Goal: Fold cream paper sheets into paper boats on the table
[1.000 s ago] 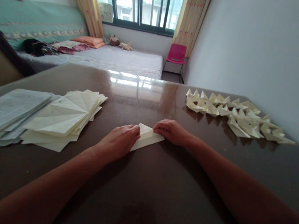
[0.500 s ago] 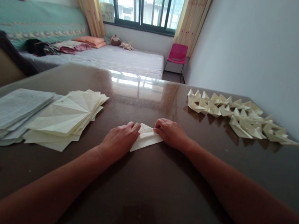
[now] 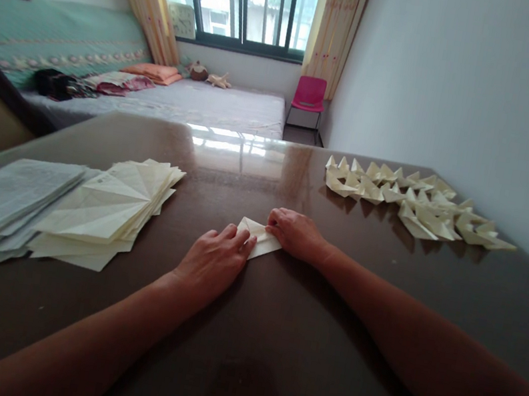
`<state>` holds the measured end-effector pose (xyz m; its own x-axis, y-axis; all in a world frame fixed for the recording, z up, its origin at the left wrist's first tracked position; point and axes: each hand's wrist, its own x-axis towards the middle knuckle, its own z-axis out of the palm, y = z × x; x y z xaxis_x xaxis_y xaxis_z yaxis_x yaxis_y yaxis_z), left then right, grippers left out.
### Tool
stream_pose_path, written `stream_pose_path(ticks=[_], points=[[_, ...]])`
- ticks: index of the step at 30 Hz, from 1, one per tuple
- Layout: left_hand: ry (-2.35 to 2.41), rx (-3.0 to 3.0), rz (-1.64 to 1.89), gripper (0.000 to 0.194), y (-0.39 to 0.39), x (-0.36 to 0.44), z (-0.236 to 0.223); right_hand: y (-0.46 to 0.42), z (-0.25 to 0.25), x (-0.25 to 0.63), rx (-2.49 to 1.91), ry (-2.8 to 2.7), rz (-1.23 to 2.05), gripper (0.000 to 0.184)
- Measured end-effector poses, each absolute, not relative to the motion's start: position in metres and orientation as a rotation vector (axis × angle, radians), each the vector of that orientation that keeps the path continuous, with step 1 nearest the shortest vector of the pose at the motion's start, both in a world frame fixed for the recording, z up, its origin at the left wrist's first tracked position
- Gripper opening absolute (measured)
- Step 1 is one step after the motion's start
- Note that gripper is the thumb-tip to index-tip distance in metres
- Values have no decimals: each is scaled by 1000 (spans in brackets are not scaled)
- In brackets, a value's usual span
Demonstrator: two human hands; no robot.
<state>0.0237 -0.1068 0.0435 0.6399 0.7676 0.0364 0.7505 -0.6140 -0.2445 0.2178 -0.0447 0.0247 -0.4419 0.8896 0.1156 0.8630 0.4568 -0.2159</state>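
Observation:
A small sheet of cream folded paper (image 3: 263,248) lies on the brown table between my hands, its upper part folded to a point. My left hand (image 3: 218,254) covers the paper's left end, fingers bent and pressed down on it. My right hand (image 3: 294,233) pinches the right end between thumb and fingers. Parts of the paper are hidden beneath both hands.
Several folded paper boats (image 3: 425,205) stand in rows at the table's (image 3: 196,362) back right. Left of my hands lie a stack of creased cream papers (image 3: 112,199) and a pile of grey printed sheets (image 3: 6,195). Beyond are a bed (image 3: 239,106) and a pink chair (image 3: 309,94).
My left hand has shifted along the paper toward its middle, covering more of its lower left edge. My right hand keeps its pinch. The whole view has turned slightly to the right.

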Motion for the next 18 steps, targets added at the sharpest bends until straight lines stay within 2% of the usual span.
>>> stream_pose_path(ticks=[9,16,18], points=[[-1262,-2579,137,43,-112,24,47,-45,23,216,-1514,-2497,145,15],[-1175,-2586,85,37,-111,22,42,-46,26,219,-1497,-2489,155,18],[-1181,-2600,90,36,-110,21,42,-51,33,221,-1414,-2536,51,19]])
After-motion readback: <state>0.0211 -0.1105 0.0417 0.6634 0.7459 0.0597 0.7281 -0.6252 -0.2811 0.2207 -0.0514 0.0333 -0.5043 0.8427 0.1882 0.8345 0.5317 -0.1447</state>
